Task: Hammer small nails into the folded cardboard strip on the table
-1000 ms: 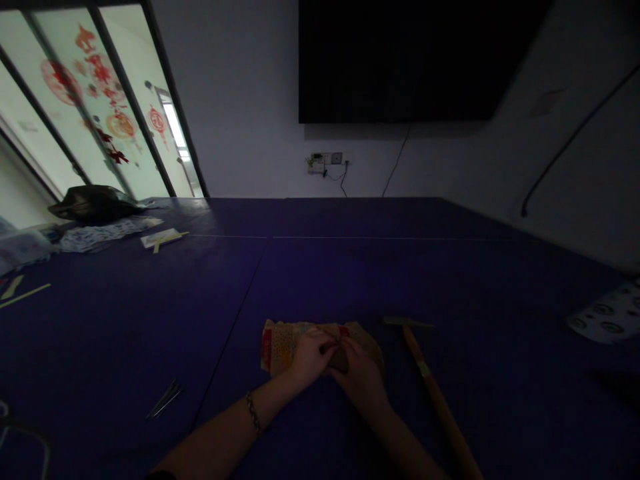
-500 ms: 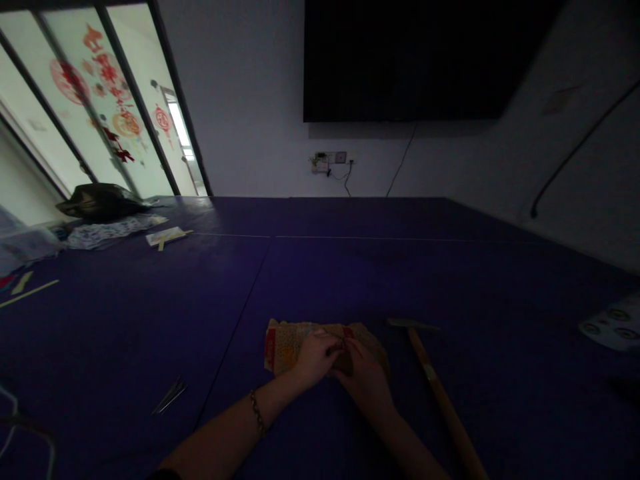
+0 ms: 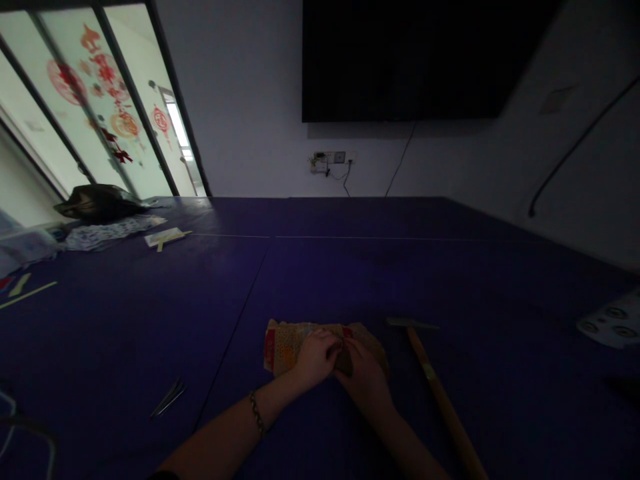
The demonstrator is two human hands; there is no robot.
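My left hand [image 3: 316,358], with a bracelet at its wrist, is closed in a pinch over a patterned cloth-like piece [image 3: 284,350] in tan, orange and red. What its fingertips hold is too small and dark to make out. My right hand [image 3: 369,379] curls against a dull brown block [image 3: 345,362], its fingertips meeting those of the left. The block rests over the patterned piece, and its kind is unclear. To the right lies a hammer [image 3: 442,398] with a wooden handle, apart from both hands. Several thin metal nails or pins [image 3: 169,399] lie to the left.
All this lies on a purple-covered table [image 3: 325,273] with a seam. A black bag [image 3: 100,203], papers [image 3: 107,231] and a white pad [image 3: 164,237] are at the far left. A pale item with round marks [image 3: 613,321] sits at the right edge.
Both hands stay almost in place, with only slight finger movement at the brown block. The view has shifted a little.
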